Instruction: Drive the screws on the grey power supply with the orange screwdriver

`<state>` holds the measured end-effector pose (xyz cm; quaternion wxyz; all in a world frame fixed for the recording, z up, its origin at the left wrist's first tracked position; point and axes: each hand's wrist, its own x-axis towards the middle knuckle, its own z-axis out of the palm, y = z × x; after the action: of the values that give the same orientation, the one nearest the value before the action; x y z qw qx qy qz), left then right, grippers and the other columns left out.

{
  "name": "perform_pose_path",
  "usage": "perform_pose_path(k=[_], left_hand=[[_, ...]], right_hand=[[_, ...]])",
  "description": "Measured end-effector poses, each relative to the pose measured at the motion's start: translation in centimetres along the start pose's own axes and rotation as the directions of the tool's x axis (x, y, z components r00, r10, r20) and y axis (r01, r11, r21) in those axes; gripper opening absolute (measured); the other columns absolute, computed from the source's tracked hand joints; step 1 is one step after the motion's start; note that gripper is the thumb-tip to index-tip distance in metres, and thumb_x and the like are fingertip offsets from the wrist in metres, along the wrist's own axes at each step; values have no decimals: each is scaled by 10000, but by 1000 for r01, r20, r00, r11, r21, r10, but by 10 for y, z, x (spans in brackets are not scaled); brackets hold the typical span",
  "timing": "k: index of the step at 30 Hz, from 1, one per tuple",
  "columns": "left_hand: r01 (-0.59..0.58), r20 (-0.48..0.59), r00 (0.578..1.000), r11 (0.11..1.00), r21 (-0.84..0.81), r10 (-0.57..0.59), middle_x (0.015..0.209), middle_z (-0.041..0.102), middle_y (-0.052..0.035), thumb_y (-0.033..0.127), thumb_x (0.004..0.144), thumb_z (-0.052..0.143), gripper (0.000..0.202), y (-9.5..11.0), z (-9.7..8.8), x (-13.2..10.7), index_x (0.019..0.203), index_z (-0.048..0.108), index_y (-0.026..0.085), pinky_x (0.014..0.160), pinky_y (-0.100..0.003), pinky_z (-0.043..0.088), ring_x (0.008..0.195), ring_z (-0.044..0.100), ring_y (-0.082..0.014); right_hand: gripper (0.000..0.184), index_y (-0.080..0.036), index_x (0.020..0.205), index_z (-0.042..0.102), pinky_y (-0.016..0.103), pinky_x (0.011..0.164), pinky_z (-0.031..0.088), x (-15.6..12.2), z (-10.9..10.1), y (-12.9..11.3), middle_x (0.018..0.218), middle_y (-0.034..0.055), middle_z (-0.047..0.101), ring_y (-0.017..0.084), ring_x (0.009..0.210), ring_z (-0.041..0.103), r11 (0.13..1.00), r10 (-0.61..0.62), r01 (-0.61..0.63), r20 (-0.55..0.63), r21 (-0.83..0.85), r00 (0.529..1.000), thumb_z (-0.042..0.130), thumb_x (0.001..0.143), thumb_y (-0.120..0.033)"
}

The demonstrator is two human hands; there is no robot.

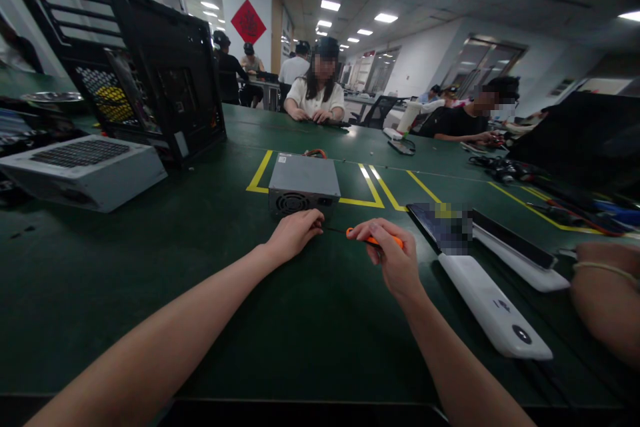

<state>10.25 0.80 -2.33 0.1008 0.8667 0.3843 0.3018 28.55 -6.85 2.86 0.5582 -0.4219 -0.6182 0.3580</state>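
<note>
My right hand (393,250) is wrapped round the orange handle of a screwdriver (385,241). Its thin dark shaft points left, toward the fingertips of my left hand (299,233). Those fingers are pinched together at the shaft's end; whatever is between them is too small to make out. Just behind my left hand lies a grey computer power supply (305,177), its fan grille and socket facing me. My left hand covers part of its lower front edge, and I cannot tell whether they touch. Coloured cables (316,153) show behind the power supply.
An open black computer case (175,87) stands at the left, with another power supply (85,170) before it. White power banks (495,307) and phones lie right of my hands. Yellow tape (360,202) marks the green table (240,347). Someone's arm (607,300) rests at the right.
</note>
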Motion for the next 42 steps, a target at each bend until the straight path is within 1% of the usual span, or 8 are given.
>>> perform_pose_path(k=[5, 11, 16, 20, 28, 33, 39, 42], left_hand=[[-25, -3, 1000, 1000, 2, 25, 902, 614, -7, 213, 810, 533, 180, 0, -1, 0, 981, 479, 205, 712, -259, 452, 840, 582, -141], [-28, -22, 999, 999, 22, 29, 899, 615, -11, 222, 825, 511, 158, 0, 0, 0, 982, 493, 208, 716, -257, 452, 840, 584, -140], [-30, -31, 999, 999, 36, 31, 907, 624, -13, 230, 826, 513, 175, -1, 1, 0, 999, 496, 213, 712, -254, 449, 840, 585, -142], [-62, -25, 998, 996, 59, 63, 928, 618, -17, 222, 836, 493, 173, 0, -1, 0, 1009, 495, 210, 721, -255, 443, 847, 580, -143], [-157, 59, 987, 983, 96, 151, 959, 606, -18, 204, 857, 450, 182, 5, -5, -1, 1034, 490, 202, 739, -250, 429, 874, 564, -142], [-192, 104, 978, 977, 94, 182, 975, 599, -28, 207, 864, 429, 195, 5, -5, -2, 1049, 490, 195, 725, -250, 429, 881, 561, -145], [-191, 73, 980, 976, 100, 184, 985, 596, -37, 190, 867, 406, 202, 2, -5, -2, 1053, 486, 189, 755, -270, 433, 906, 556, -152], [-178, 39, 984, 980, 92, 175, 997, 587, -42, 184, 868, 396, 218, 1, -3, -2, 1070, 477, 192, 773, -279, 436, 921, 553, -153]], right_hand=[[262, -158, 648, 588, 194, 366, 278, -1, 1, 2, 760, 29, 639, 30, 396, 378, 999, -21, 21, 18, -26, 1000, 477, 821, -322], [278, -158, 629, 583, 191, 347, 247, -2, 0, -2, 719, 32, 638, 38, 397, 376, 1000, -17, 17, -34, 13, 999, 465, 825, -315], [266, -159, 635, 587, 193, 342, 245, -1, 0, -3, 727, 33, 638, 40, 396, 370, 1000, -3, 3, -12, 12, 1000, 472, 818, -314], [264, -159, 635, 587, 194, 344, 247, 0, -1, -2, 727, 33, 640, 39, 396, 373, 1000, 6, -6, -7, 23, 1000, 468, 817, -311], [277, -154, 643, 583, 192, 345, 247, 1, -1, 2, 726, 35, 642, 35, 382, 374, 999, 42, -42, -15, 24, 999, 478, 820, -339], [278, -152, 652, 583, 190, 349, 267, 1, 0, 2, 726, 34, 644, 33, 379, 386, 1000, 29, -29, -32, -7, 999, 479, 824, -343], [254, -159, 673, 589, 210, 401, 347, -1, 3, -2, 775, 32, 640, 49, 420, 442, 996, 4, 3, 75, -92, 997, 484, 821, -336], [247, -164, 678, 589, 218, 418, 362, -2, 4, -2, 792, 31, 642, 52, 424, 444, 994, -21, 30, 85, -109, 996, 479, 825, -329]])
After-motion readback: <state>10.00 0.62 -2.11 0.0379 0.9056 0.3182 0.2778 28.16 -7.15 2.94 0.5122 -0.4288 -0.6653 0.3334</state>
